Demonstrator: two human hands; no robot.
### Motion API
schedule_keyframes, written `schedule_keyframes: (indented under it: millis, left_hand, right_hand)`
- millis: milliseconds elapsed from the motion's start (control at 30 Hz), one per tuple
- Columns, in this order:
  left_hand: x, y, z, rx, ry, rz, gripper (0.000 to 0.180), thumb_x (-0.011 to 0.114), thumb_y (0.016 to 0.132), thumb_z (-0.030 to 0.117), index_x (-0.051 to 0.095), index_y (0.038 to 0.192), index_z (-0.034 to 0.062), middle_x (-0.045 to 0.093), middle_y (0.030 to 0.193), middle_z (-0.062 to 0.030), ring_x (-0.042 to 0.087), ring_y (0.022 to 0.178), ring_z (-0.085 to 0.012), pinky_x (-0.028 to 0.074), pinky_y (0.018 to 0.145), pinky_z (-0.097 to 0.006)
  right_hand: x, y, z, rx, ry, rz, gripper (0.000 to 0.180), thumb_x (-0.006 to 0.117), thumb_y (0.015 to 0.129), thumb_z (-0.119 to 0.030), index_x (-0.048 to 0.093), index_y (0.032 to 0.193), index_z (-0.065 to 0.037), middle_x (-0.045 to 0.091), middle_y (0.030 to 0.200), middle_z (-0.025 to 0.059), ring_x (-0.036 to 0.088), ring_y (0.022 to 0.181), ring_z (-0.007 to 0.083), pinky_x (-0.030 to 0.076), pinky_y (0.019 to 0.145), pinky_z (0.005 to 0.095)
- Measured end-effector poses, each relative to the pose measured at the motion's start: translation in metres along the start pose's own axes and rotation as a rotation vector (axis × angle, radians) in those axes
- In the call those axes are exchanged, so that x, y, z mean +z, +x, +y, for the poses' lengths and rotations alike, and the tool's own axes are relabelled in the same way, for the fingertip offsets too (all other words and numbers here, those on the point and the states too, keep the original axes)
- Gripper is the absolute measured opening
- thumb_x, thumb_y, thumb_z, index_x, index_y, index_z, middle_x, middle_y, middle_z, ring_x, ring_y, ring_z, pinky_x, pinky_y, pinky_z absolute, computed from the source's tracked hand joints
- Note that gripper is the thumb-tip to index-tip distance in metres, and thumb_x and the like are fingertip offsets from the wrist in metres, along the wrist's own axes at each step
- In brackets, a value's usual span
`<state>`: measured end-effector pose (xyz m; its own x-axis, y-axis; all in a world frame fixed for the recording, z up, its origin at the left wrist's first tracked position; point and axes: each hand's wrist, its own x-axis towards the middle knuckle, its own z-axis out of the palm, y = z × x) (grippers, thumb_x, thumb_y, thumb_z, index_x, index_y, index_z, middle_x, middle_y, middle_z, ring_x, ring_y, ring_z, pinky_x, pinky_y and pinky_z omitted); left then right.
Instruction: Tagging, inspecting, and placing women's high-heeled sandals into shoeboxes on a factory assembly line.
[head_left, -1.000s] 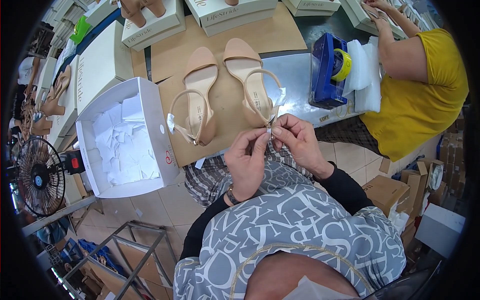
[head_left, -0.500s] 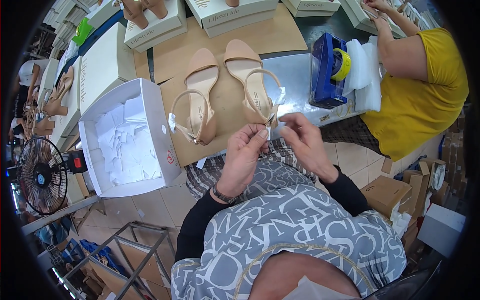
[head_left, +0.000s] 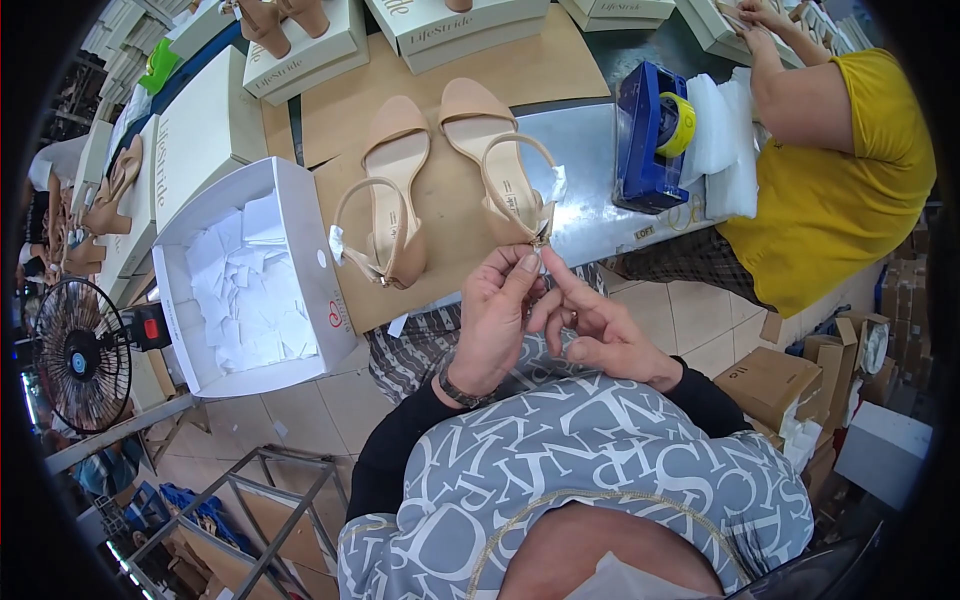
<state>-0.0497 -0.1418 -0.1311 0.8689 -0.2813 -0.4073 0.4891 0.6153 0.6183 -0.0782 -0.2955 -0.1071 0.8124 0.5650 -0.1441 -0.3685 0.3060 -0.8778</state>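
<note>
Two beige ankle-strap sandals lie side by side on brown cardboard, toes pointing away from me: the left sandal (head_left: pixel 397 125) and the right sandal (head_left: pixel 484 104). White wrapping (head_left: pixel 559 182) covers the end of the right sandal's strap. At that sandal's buckle, my left hand (head_left: pixel 490 320) has thumb and forefinger closed on a small white paper slip, mostly hidden by the fingers. My right hand (head_left: pixel 607 325) reaches in from the right, its index finger stretched to the same spot by the buckle. Its other fingers are loosely bent and apart, with nothing seen in them.
A white box (head_left: pixel 335 290) of paper slips stands left of the sandals. Shoe boxes (head_left: pixel 305 50) line the far side. A blue tape dispenser (head_left: pixel 640 150) and white foam (head_left: pixel 735 150) are at right, beside a co-worker in a yellow shirt (head_left: pixel 840 190). A fan (head_left: pixel 82 355) stands at far left.
My right hand has come down and left, its index finger now meeting my left fingertips at the buckle. My left hand keeps its pinch beside the right sandal.
</note>
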Motion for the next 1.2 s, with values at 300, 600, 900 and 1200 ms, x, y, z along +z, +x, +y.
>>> schedule_keyframes:
  millis: [300, 600, 900, 1200]
  left_hand:
    - [-0.004, 0.001, -0.001, 0.001, -0.055, -0.001, 0.015, 0.057, 0.088, 0.015, 0.053, 0.096, 0.0029, 0.056, 0.077, -0.0019, 0.053, 0.068, -0.0072, 0.046, 0.060, -0.020]
    - [-0.007, 0.007, 0.002, -0.078, -0.109, 0.078, 0.017, 0.064, 0.082, 0.010, 0.048, 0.089, 0.0060, 0.057, 0.074, -0.0025, 0.054, 0.061, -0.0090, 0.046, 0.055, -0.021]
    - [-0.016, 0.005, 0.012, -0.007, 0.269, -0.041, 0.022, 0.066, 0.081, 0.012, 0.059, 0.097, -0.0010, 0.049, 0.058, 0.0063, 0.036, 0.047, 0.0002, 0.027, 0.042, -0.016]
    - [-0.014, 0.013, 0.020, -0.064, 0.176, -0.067, 0.020, 0.063, 0.084, 0.014, 0.062, 0.095, -0.0021, 0.056, 0.065, 0.0031, 0.034, 0.045, 0.0004, 0.024, 0.039, -0.016]
  right_hand:
    - [-0.003, 0.007, 0.015, -0.052, 0.532, -0.064, 0.074, 0.052, 0.088, -0.028, 0.007, 0.142, -0.005, 0.049, 0.100, 0.0089, 0.048, 0.086, 0.0151, 0.037, 0.085, 0.0276]
    - [-0.008, 0.015, -0.008, 0.119, -0.067, 0.165, 0.051, 0.055, 0.089, -0.015, 0.035, 0.133, -0.002, 0.055, 0.074, 0.0039, 0.054, 0.070, 0.0091, 0.044, 0.063, 0.0214]
    - [-0.010, 0.025, -0.017, 0.342, -0.289, 0.222, 0.024, 0.056, 0.088, -0.015, 0.059, 0.106, 0.001, 0.057, 0.061, 0.0008, 0.052, 0.052, 0.0058, 0.041, 0.049, 0.0198]
    - [-0.005, 0.033, -0.006, 0.132, -0.295, 0.427, 0.017, 0.056, 0.088, -0.015, 0.063, 0.085, 0.000, 0.055, 0.054, 0.0010, 0.050, 0.048, 0.0050, 0.039, 0.044, 0.0191]
